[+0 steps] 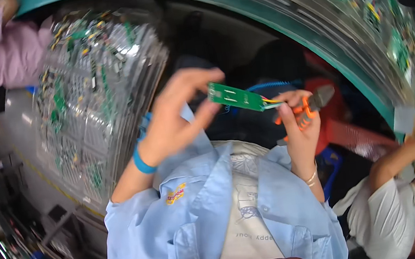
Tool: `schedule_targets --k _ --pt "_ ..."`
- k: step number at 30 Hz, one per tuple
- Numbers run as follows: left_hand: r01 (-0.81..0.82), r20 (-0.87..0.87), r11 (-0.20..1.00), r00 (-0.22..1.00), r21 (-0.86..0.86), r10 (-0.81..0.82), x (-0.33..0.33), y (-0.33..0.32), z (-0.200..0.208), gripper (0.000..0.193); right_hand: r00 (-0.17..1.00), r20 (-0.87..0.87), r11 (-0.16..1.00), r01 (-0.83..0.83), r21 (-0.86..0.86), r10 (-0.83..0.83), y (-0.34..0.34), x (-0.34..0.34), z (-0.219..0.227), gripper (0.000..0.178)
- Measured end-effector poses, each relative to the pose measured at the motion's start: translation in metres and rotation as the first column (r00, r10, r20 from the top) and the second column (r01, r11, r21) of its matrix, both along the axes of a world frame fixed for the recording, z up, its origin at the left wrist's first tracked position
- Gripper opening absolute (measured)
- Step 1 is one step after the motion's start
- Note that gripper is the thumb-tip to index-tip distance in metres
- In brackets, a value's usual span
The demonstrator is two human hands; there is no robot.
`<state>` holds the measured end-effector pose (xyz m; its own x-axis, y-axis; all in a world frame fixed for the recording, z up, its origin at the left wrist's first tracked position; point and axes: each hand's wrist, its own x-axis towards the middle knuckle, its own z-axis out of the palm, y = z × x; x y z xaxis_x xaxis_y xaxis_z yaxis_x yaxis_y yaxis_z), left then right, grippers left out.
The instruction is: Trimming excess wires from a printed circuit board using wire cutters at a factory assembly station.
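Observation:
A narrow green circuit board (236, 96) is held out in front of my chest, tilted down to the right. The fingers and thumb of my left hand (176, 115), blurred by motion, close on the long edges at its left end. Short coloured wires (270, 103) come off its right end, where the thumb and fingers of my right hand (299, 125) pinch. Orange-handled cutters (306, 113) rest in that same right hand, their dark jaws pointing up and right, away from the board.
Stacked clear trays (107, 104) with several circuit boards and wires stand at left. More such trays (355, 5) lie on the green-edged bench (339, 56) at upper right. A co-worker in white (392, 214) works at lower right; a pink sleeve (13, 51) shows at upper left.

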<state>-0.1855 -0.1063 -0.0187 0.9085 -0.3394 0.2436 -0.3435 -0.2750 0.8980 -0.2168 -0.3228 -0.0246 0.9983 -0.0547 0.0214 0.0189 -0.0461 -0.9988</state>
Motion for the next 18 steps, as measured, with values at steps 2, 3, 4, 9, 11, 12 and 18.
schedule_targets --k 2,3,4,9,11,12,18 --pt "0.116 -0.13 0.966 0.98 -0.23 -0.148 -0.016 -0.03 -0.02 0.031 0.993 -0.104 0.991 0.064 0.117 -0.052 0.004 -0.001 0.005 0.014" --pt "0.113 -0.223 0.932 0.955 -0.344 -0.198 -0.019 -0.042 -0.027 0.03 0.977 -0.204 0.966 0.105 0.236 -0.056 0.004 -0.001 0.006 0.014" --pt "0.14 -0.222 0.929 0.949 -0.344 -0.225 -0.018 -0.049 -0.027 0.03 0.976 -0.203 0.963 0.132 0.236 -0.084 0.004 -0.003 0.004 0.014" --pt "0.002 -0.316 0.837 0.925 -0.547 -0.209 -0.009 -0.067 -0.026 0.041 0.988 -0.152 0.966 0.069 0.248 -0.032 0.005 -0.007 -0.005 0.011" --pt "-0.012 -0.337 0.827 0.916 -0.561 -0.216 -0.006 -0.066 -0.024 0.039 0.989 -0.146 0.962 0.054 0.268 -0.015 0.005 -0.007 -0.007 0.012" --pt "-0.02 -0.349 0.823 0.911 -0.568 -0.219 -0.004 -0.066 -0.024 0.039 0.99 -0.143 0.96 0.046 0.277 -0.006 0.005 -0.007 -0.009 0.012" --pt "-0.025 -0.298 0.747 0.926 -0.664 -0.233 0.003 -0.06 -0.036 0.032 0.915 -0.317 0.89 -0.087 0.448 0.249 -0.004 -0.003 -0.01 0.015"
